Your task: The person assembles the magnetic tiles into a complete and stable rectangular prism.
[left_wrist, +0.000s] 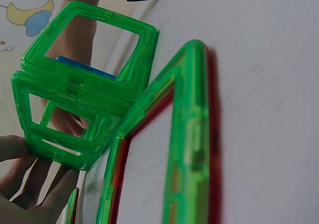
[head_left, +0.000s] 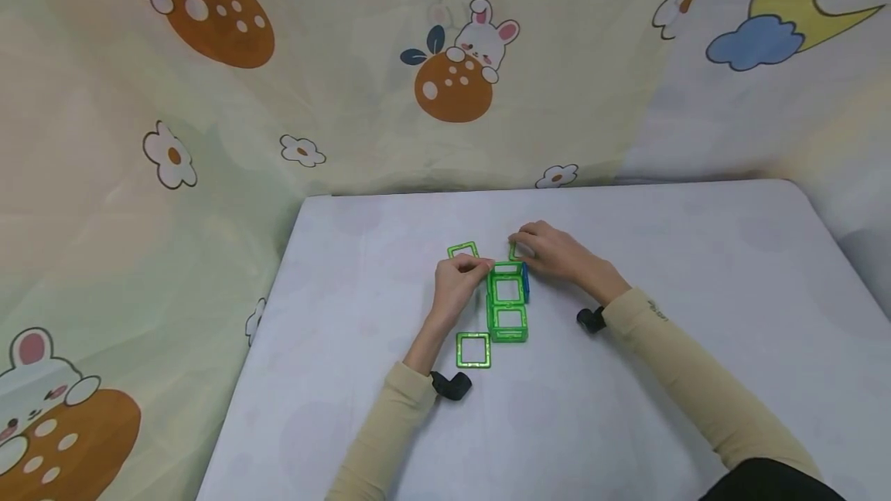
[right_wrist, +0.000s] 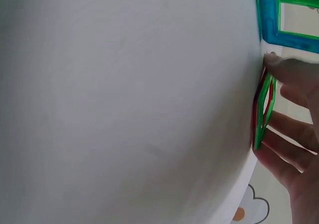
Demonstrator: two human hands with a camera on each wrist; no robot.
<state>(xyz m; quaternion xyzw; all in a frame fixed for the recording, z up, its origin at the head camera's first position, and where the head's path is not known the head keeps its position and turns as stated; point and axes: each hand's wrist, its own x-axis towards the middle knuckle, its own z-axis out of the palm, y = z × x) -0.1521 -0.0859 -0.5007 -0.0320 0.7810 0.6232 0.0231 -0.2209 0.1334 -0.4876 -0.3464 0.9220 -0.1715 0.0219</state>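
Observation:
A structure of green square magnetic tiles (head_left: pixel 508 305) stands mid-table, with a blue tile (head_left: pixel 525 283) on its right side. My left hand (head_left: pixel 458 284) has its fingertips at the structure's far left corner; in the left wrist view, those fingers (left_wrist: pixel 56 186) touch the lower edge of its near end. Just beyond the structure, my right hand (head_left: pixel 557 253) holds a green square tile (head_left: pixel 513 251) by its edges. In the right wrist view this tile (right_wrist: pixel 264 109) shows red along its underside, with the thumb at one end and fingertips at the other.
One loose green tile (head_left: pixel 473 350) lies left of the structure's near end, with red beneath it in the left wrist view. Another green tile (head_left: pixel 462 248) lies beyond the left hand, partly covered by it. A patterned cloth (head_left: pixel 362 83) hangs behind the white table (head_left: pixel 661 253).

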